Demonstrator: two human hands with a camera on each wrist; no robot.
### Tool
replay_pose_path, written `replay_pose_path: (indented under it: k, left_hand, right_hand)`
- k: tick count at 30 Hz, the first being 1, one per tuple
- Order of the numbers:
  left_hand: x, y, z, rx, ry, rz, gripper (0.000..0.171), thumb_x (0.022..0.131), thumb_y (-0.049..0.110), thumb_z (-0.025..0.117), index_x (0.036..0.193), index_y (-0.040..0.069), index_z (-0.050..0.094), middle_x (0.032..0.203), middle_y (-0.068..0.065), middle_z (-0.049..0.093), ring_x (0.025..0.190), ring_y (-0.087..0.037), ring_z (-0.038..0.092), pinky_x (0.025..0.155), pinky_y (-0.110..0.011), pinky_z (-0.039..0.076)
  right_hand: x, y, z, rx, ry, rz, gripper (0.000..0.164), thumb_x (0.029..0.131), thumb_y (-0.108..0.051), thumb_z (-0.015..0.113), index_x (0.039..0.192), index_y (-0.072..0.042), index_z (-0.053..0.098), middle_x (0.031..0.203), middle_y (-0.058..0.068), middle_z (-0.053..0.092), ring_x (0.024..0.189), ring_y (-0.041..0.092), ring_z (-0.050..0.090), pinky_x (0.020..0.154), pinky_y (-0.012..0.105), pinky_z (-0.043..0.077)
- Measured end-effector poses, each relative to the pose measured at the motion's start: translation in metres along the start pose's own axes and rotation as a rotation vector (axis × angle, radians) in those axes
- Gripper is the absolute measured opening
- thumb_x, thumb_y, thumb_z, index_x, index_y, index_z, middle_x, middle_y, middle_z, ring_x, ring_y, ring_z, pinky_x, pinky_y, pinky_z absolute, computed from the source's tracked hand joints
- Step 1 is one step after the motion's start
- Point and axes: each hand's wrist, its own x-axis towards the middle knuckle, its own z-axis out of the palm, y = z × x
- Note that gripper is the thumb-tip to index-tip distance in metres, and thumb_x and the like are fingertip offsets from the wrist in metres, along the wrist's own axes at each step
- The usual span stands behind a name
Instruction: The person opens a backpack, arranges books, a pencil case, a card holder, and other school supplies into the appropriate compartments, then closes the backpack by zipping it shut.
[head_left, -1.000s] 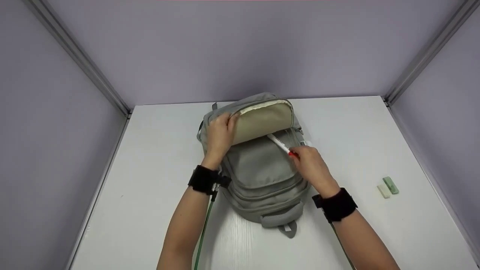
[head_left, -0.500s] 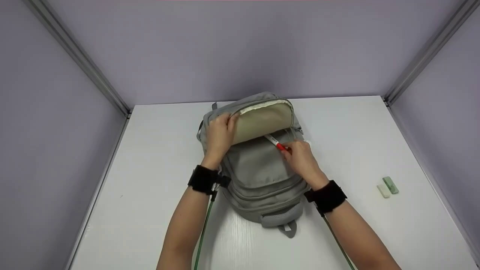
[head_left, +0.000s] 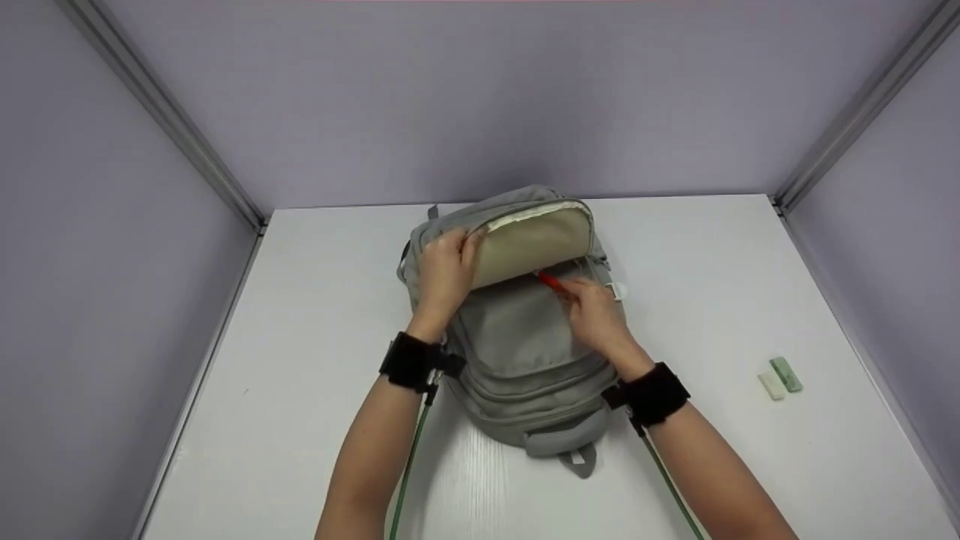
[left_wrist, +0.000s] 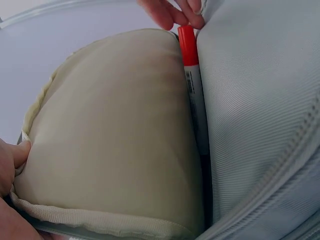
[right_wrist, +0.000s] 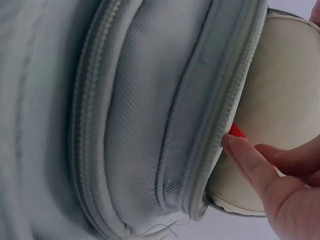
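A grey backpack lies on the white table, one pocket open with its beige-lined flap folded back. My left hand grips the left edge of this flap. A white marker with a red cap is slipped lengthwise into the pocket opening, between the beige lining and the grey front panel. At the cap end, my right hand pinches it with the fingertips. In the right wrist view only a bit of the red cap shows beyond my fingers; the zipper edge hides the rest.
A green block and a smaller pale one lie side by side on the table at the right. Purplish-grey panels stand at the back and sides. Green cables run from both wristbands.
My right hand has moved left and slightly up, sliding the marker deeper into the pocket; in the head view little more than its red cap shows. My left hand keeps its hold on the flap.
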Motion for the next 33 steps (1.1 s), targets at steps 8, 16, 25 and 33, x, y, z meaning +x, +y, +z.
replay_pose_path:
  k: [8,16,25,33]
  left_hand:
    - [0.0,-0.003,0.0,-0.02,0.0,-0.004,0.035,0.1,0.026,0.059,0.07,0.008,0.054,0.065,0.002,0.045,0.06,-0.015,0.04,0.056,-0.032,0.035]
    - [-0.002,-0.005,0.0,-0.036,-0.02,-0.014,0.04,0.101,0.029,0.056,0.066,0.012,0.046,0.061,0.003,0.038,0.053,-0.012,0.036,0.052,-0.029,0.031]
    - [-0.002,-0.007,0.001,-0.038,-0.011,-0.025,0.041,0.101,0.027,0.058,0.065,0.012,0.044,0.061,0.004,0.036,0.054,-0.012,0.034,0.052,-0.028,0.03]
    - [0.004,-0.01,-0.002,-0.012,-0.012,-0.036,0.04,0.101,0.028,0.057,0.067,0.01,0.049,0.061,0.003,0.04,0.055,-0.013,0.038,0.053,-0.029,0.032]
  right_hand:
    - [-0.005,0.005,-0.009,0.032,-0.09,-0.049,0.04,0.089,0.015,0.044,0.124,0.009,0.063,0.125,0.026,0.06,0.117,0.04,0.057,0.098,0.049,0.044]
    - [-0.025,0.029,-0.048,0.028,0.054,-0.031,0.034,0.096,0.009,0.047,0.127,0.007,0.061,0.128,0.025,0.059,0.119,0.039,0.055,0.095,0.051,0.045]
    - [-0.061,0.084,-0.087,-0.203,0.149,0.276,0.037,0.099,0.0,0.048,0.134,0.007,0.053,0.125,0.033,0.056,0.108,0.048,0.058,0.074,0.058,0.051]
    - [-0.088,0.138,-0.119,-0.32,0.016,0.604,0.048,0.097,-0.008,0.046,0.14,0.013,0.039,0.126,0.044,0.042,0.106,0.062,0.049,0.074,0.068,0.046]
